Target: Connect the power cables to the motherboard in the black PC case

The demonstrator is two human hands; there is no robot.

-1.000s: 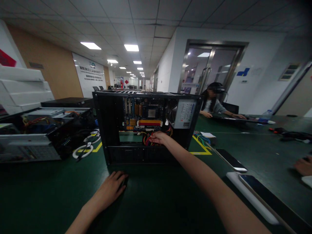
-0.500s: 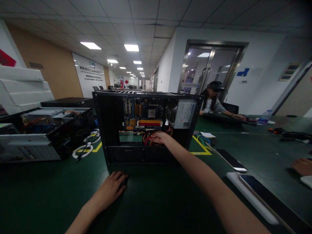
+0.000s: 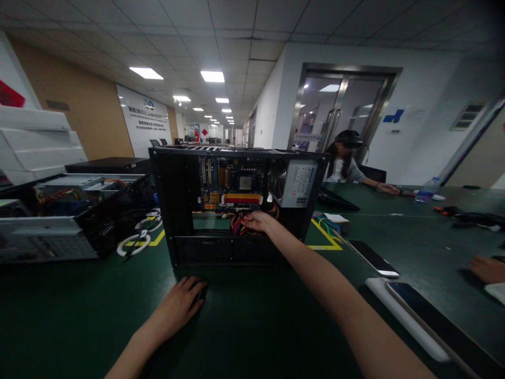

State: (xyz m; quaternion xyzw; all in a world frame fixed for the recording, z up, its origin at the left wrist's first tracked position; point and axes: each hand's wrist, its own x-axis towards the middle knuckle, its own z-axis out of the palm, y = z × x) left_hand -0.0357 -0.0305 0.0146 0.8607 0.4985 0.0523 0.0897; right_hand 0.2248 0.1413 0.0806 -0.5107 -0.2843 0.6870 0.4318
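Before me an open black computer case (image 3: 203, 251) stands upright on the green table. Inside it show a motherboard (image 3: 232, 179) with red and yellow memory slots and, at upper right, a silver power supply (image 3: 300, 184) with a fan. My right hand (image 3: 258, 222) reaches into the lower opening, its fingers closed around a bundle of red, yellow and black power cables (image 3: 235, 225). Some of the bundle is hidden by the hand. My left hand (image 3: 183, 300) lies on the table in front of the case, fingers spread and slightly bent; a dark patch under the palm is unclear.
At left lies another opened computer case (image 3: 51, 231), near coiled white cables (image 3: 134, 246). To the right are phones (image 3: 373, 258), a white slab (image 3: 406, 318), coloured wires (image 3: 329, 225) and a bottle (image 3: 428, 190). A co-worker (image 3: 347, 163) sits behind; another person's hand (image 3: 487, 270) rests at far right.
My hands stay nearly still, with the cables shifting slightly in the right one. Across the table, the co-worker's dark flat object has been lowered onto the table, and the bottle shows fully.
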